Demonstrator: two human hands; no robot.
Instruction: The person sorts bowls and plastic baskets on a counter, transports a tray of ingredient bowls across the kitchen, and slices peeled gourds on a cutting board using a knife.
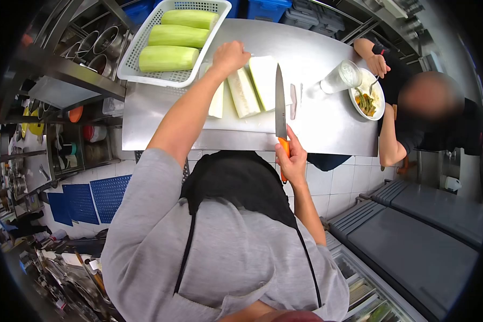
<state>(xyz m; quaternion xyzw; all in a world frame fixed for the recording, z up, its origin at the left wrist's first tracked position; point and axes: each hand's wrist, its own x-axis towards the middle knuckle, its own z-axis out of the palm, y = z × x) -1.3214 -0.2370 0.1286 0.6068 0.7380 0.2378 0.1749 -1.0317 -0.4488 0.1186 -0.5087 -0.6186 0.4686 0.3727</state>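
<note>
My right hand (291,161) is wrapped round the orange handle of a long kitchen knife (279,102), its blade pointing away from me over the table. My left hand (231,58) reaches over the far ends of the cut gourd pieces, its fingers curled together; what they hold, if anything, is hidden. Under and beside it lie a pale gourd piece (243,95) with its seedy white flesh up, a smoother light green piece (263,80) to the right, and another piece (216,102) partly behind my forearm. A small knife-like tool (293,101) lies right of the blade.
A white perforated basket (124,67) holding several peeled green gourds (169,58) stands at the far left of the steel table (322,129). At right are a plastic cup (344,76) and a plate of food (382,110), where another person sits with a spoon in one hand (380,65).
</note>
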